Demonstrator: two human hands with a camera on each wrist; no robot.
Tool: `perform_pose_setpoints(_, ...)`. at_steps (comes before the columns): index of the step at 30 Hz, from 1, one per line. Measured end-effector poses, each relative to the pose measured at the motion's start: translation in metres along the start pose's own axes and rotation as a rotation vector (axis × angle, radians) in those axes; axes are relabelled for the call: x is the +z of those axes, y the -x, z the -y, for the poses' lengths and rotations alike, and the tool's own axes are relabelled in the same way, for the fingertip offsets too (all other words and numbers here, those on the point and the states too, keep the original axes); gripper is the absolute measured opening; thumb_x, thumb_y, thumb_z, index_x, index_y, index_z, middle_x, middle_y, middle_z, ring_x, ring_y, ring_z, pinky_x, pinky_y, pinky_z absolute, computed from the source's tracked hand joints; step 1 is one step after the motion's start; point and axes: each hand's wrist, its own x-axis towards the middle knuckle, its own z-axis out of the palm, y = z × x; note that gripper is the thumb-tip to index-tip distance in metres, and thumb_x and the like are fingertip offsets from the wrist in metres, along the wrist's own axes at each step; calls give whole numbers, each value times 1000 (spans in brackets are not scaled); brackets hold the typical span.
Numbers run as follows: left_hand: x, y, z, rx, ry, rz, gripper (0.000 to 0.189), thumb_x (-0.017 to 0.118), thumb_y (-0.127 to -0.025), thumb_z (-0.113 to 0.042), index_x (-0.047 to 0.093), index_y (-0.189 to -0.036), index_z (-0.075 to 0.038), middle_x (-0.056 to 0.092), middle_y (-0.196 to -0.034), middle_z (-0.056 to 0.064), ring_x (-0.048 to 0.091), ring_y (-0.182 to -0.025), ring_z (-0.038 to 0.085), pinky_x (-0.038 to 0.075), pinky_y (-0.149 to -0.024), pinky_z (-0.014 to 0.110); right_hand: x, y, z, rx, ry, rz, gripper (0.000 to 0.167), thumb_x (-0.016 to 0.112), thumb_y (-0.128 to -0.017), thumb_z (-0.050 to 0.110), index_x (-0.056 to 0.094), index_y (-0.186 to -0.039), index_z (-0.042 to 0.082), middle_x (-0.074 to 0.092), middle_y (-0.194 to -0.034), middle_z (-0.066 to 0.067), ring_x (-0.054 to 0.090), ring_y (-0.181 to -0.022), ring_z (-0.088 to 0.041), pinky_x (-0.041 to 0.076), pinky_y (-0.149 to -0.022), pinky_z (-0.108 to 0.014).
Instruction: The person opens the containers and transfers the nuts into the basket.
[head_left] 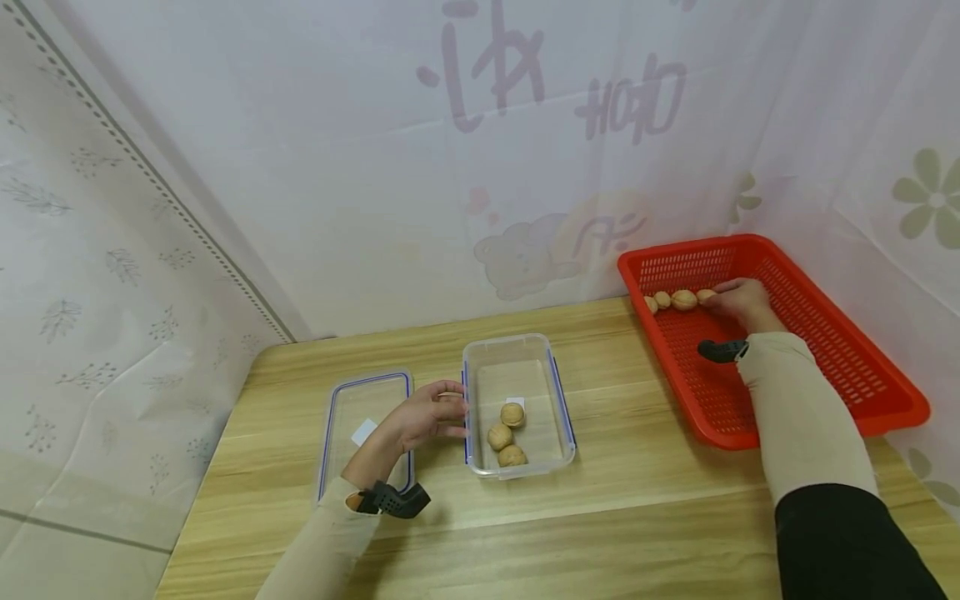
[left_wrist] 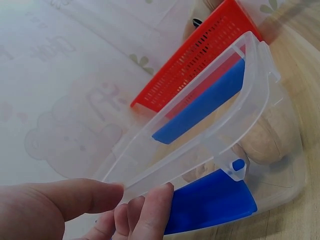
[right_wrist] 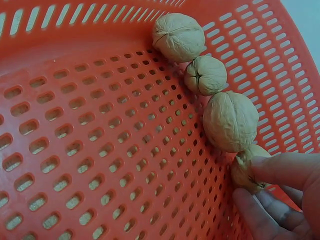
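Note:
My right hand (head_left: 742,302) reaches into the red plastic basket (head_left: 686,421) and pinches a walnut (right_wrist: 244,171) between thumb and fingers. Three other walnuts lie in a row from it along the basket's far side, the closest a large walnut (right_wrist: 231,121). My left hand (head_left: 429,414) is at the left side of a clear plastic box (head_left: 551,468), its relaxed fingers touching the wall by the blue clip (left_wrist: 212,205). Inside that lidless box, three walnuts, one of them a round walnut (head_left: 513,414), sit together near its front.
A clear lid (head_left: 341,417) with a blue seal lies left of the box, partly under my left forearm. The wooden table (head_left: 600,533) meets a printed curtain (head_left: 360,208) behind and at both sides. The basket's raised rim surrounds my right hand.

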Motion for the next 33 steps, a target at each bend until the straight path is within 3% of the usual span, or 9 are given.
perform_pose_setpoints(6, 0, 0, 1, 1, -1, 7, 47, 55, -102, 2, 32, -143, 12, 52, -103, 9, 57, -91, 16, 64, -83, 32, 0, -1, 0, -5, -72, 56, 36, 65, -98, 10, 51, -125, -8, 61, -79, 11, 62, -75, -2, 60, -71, -19)
perform_pose_setpoints(16, 0, 1, 4, -6, -5, 7, 49, 55, -102, 2, 32, -144, 12, 52, -103, 9, 57, -90, 17, 64, -84, 32, 2, -7, -7, 14, -10, 42, 39, 65, -97, 15, 54, -127, -7, 58, -88, 6, 56, -89, -14, 56, -67, -19)
perform_pose_setpoints(20, 0, 0, 5, 1, -1, 10, 48, 55, -102, 2, 33, -143, 12, 52, -102, 9, 57, -89, 17, 64, -83, 32, 2, -9, -8, 9, -22, 47, 36, 64, -96, 13, 54, -124, -6, 59, -88, 5, 59, -86, -12, 57, -67, -19)
perform_pose_setpoints(24, 0, 0, 4, -5, 6, 9, 47, 54, -102, 3, 33, -143, 12, 52, -101, 9, 56, -89, 16, 64, -83, 32, 1, -10, -5, 6, -11, 52, 36, 55, -98, 9, 50, -128, -11, 59, -109, -12, 58, -93, -18, 56, -67, -18)
perform_pose_setpoints(27, 0, 0, 3, -4, 3, 11, 47, 54, -102, 2, 32, -143, 12, 52, -102, 9, 56, -89, 16, 64, -84, 32, -1, -8, -1, -15, 36, 42, 43, 47, -99, 9, 46, -135, -15, 48, -129, -27, 53, -104, -29, 53, -65, -16)
perform_pose_setpoints(33, -1, 0, 2, 8, 0, 21, 47, 55, -102, 2, 32, -142, 12, 52, -101, 8, 56, -90, 16, 64, -84, 32, -12, -2, 9, -81, 150, 45, 48, 43, -101, 14, 43, -138, -16, 45, -133, -33, 51, -109, -39, 51, -68, -22)
